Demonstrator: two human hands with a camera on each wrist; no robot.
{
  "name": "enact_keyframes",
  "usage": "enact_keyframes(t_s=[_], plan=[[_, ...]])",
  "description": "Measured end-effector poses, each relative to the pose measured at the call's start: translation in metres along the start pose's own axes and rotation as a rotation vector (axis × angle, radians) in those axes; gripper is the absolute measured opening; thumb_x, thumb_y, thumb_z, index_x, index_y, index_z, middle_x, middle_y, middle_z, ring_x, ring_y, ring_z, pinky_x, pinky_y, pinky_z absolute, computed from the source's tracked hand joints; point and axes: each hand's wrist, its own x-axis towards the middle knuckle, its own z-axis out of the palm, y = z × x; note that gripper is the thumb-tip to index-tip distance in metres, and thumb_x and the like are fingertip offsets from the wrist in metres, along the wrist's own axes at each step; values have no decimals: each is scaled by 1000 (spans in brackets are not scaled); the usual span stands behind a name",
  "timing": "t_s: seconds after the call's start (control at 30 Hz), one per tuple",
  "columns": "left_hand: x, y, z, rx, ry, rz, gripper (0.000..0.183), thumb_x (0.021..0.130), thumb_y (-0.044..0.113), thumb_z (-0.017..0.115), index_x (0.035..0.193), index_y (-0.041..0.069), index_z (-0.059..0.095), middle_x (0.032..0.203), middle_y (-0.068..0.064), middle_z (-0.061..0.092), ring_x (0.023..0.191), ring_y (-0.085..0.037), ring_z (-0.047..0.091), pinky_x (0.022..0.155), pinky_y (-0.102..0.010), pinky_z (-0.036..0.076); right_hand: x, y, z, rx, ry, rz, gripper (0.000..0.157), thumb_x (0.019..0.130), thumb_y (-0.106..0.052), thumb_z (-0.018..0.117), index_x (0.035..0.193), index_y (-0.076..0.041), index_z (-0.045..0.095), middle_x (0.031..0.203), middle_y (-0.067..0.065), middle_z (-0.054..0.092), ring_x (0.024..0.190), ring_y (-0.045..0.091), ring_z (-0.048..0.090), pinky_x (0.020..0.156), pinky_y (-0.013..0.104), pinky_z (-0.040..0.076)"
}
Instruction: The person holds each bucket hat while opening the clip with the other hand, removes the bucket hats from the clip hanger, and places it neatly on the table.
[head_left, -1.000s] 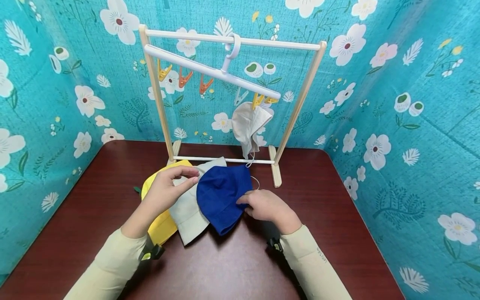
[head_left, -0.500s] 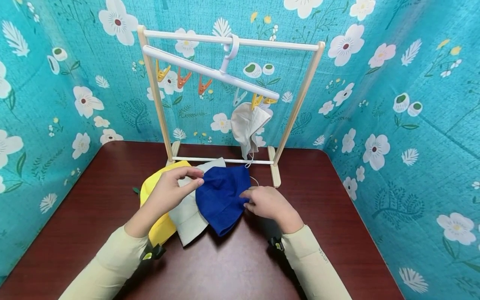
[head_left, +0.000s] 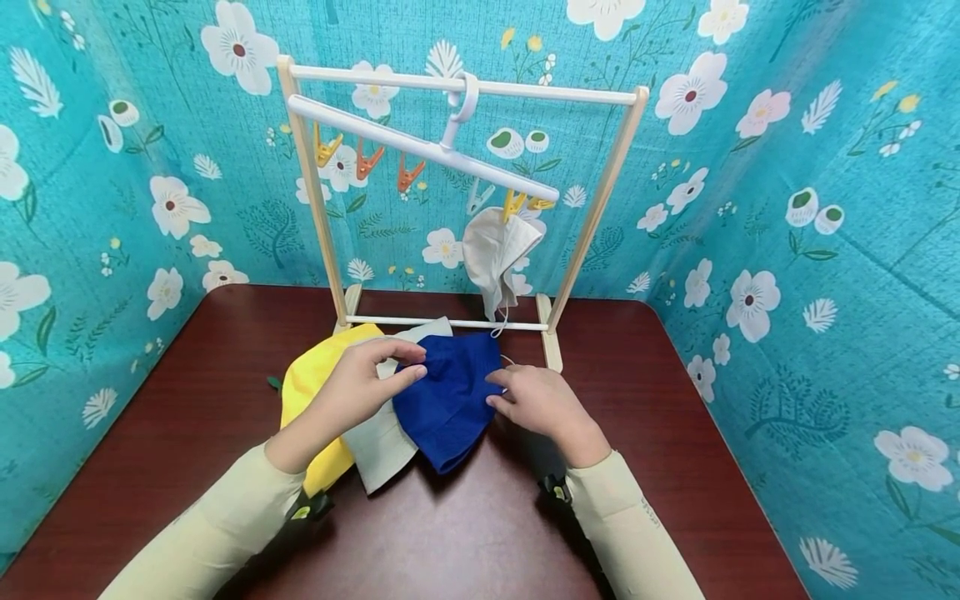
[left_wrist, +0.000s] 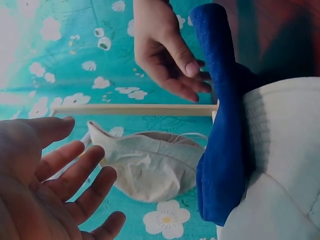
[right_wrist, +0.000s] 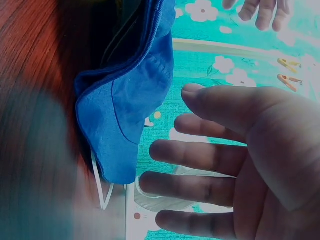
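Observation:
A blue bucket hat [head_left: 450,408] lies on top of a pale grey hat [head_left: 378,450], which overlaps a yellow hat [head_left: 326,462]. Over the left side of the blue hat hovers my left hand [head_left: 360,383], fingers bent loosely and holding nothing. At the hat's right edge is my right hand [head_left: 543,404]. Its spread fingers [right_wrist: 195,155] stand apart from the blue cloth in the right wrist view. A thin white cord [right_wrist: 102,192] sticks out from beneath the blue hat. Behind, a light-coloured hat [head_left: 495,254] hangs from a yellow clip [head_left: 513,204].
A wooden rack [head_left: 596,208] stands at the back of the dark red table [head_left: 637,500]. From its top bar hangs a tilted white hanger [head_left: 420,143] with several clips, including an orange clip [head_left: 410,173]. Floral teal cloth [head_left: 825,250] surrounds the table.
My left hand has moved right, from over the grey hat to over the blue one. My right hand has shifted slightly away from me, its fingers less curled. The hats have hardly moved.

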Motion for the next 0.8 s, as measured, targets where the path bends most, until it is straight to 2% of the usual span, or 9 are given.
enact_keyframes(t_s=[0.17, 0.3, 0.4, 0.57, 0.8], plan=[[4, 2, 4, 19, 14, -10, 28, 87, 51, 65, 108, 33, 69, 105, 17, 68, 101, -4, 59, 80, -33, 50, 0, 0, -1, 15, 37, 32, 36, 89, -45, 64, 118, -24, 68, 119, -1, 68, 98, 9, 67, 74, 36, 55], [9, 6, 7, 17, 29, -26, 28, 86, 53, 65, 107, 34, 69, 104, 18, 68, 100, -4, 60, 83, -37, 50, -1, 4, 1, 33, 69, 57, 38, 89, -46, 65, 119, -24, 68, 122, 0, 67, 100, 9, 67, 78, 38, 55], [11, 7, 5, 16, 35, -43, 28, 86, 54, 64, 106, 35, 68, 103, 18, 68, 99, -3, 62, 88, -41, 50, 2, 5, 4, 27, 88, 62, 38, 89, -46, 64, 119, -24, 68, 118, -3, 68, 99, 8, 67, 79, 36, 55], [17, 12, 8, 25, 40, -34, 27, 86, 51, 66, 107, 33, 68, 103, 17, 69, 98, -3, 62, 88, -41, 50, 1, 9, -1, 40, 143, 71, 36, 89, -45, 65, 118, -24, 68, 104, -6, 69, 83, 4, 66, 71, 32, 55], [25, 15, 14, -7, 127, 5, 30, 86, 50, 67, 110, 31, 68, 101, 15, 69, 97, -4, 62, 83, -35, 50, 8, 14, -12, 50, 264, 91, 34, 89, -46, 64, 115, -25, 70, 103, -6, 71, 83, 9, 65, 69, 33, 54]])
